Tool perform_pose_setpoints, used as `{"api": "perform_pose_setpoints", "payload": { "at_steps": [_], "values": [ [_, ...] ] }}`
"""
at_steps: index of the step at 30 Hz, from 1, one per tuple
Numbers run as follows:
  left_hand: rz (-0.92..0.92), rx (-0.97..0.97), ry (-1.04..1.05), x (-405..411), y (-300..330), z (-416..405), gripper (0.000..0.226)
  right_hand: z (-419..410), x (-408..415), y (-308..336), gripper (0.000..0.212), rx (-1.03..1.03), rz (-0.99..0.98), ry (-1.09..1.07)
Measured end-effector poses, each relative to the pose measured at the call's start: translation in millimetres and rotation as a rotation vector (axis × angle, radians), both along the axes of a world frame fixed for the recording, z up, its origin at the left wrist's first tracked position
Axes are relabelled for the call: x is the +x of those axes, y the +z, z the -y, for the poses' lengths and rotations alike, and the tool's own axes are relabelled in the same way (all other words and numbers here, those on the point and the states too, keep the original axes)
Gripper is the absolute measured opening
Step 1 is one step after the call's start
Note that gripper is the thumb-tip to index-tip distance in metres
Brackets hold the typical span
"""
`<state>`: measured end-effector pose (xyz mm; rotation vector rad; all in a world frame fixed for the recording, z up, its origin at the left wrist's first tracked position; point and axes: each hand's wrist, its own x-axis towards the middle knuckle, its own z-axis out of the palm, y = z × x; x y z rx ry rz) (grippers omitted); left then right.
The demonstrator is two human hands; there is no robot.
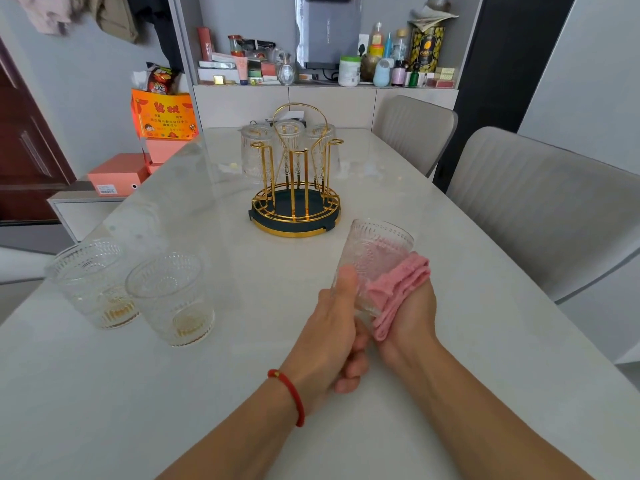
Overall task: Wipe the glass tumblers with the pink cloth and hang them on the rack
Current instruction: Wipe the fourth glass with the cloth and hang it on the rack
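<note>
Taking the gold rack (295,174) as the marker, which stands mid-counter on its dark round base, the scene reads from the left like this.

Well to the left of the rack and nearer the person, two glass tumblers (90,280) (172,296) stand upright and side by side on the counter (242,393), mouths up. They probably wait there unwiped, within easy reach of the left hand.

On the rack itself three tumblers (255,152) hang mouth down over the far prongs, the way glasses are set to drain and stay free of dust. The near prongs are bare, so there is room for the ones to come.

In front of the rack and a little to its right, both hands work on a fourth tumbler (375,256), which is lifted off the counter and tilted with its mouth toward the rack. The left hand (332,327), a red cord at its wrist, grips the tumbler near its base, thumb up along the side, likely to steady it. The right hand (405,317) is closed on the pink cloth (398,289) and presses it against the right side of the glass; its fingers are hidden behind the cloth and the glass.

By my reading this is mid-wipe on the fourth of six.

Right of the rack, two padded chairs (540,209) stand at the counter's edge.
</note>
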<state>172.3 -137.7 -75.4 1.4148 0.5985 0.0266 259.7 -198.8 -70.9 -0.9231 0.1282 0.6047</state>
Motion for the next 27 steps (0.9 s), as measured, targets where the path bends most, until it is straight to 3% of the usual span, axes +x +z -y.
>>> {"api": "perform_pose_setpoints", "payload": {
  "at_steps": [3, 5, 9, 13, 19, 23, 25, 27],
  "values": [
    [-0.033, -0.225, -0.13, -2.4, 5.4, -9.6, 0.089, 3.8, 1.3, 4.5, 0.04, 0.06, -0.019, 0.011],
    [-0.028, -0.275, -0.17, -3.1, 6.0, -13.6, 0.091, 4.4, 3.6, 3.6, 0.042, 0.075, -0.026, 0.006],
    [-0.011, -0.155, -0.038, 1.6, 7.2, -4.3, 0.095, -0.4, 3.8, -2.5, 0.035, 0.014, -0.008, -0.002],
    [0.029, -0.027, 0.041, 3.2, 1.2, 6.5, 0.083, -9.4, 5.1, -7.9, 0.057, 0.015, -0.014, -0.049],
    [-0.018, -0.344, -0.12, -0.5, 5.8, -11.1, 0.083, -2.8, 7.2, -6.0, 0.046, 0.069, -0.05, -0.001],
    [-0.055, -0.177, -0.065, 3.9, 4.0, -8.0, 0.091, -8.1, 9.0, -7.3, 0.049, 0.067, -0.005, -0.031],
    [-0.042, -0.026, 0.007, 3.7, 4.3, -1.9, 0.086, -8.7, 7.4, -8.7, 0.052, 0.091, -0.002, -0.041],
    [0.02, -0.026, 0.034, 3.7, 0.0, -0.2, 0.079, -9.5, 3.8, -8.5, 0.054, 0.087, -0.013, -0.038]
  ]
}}
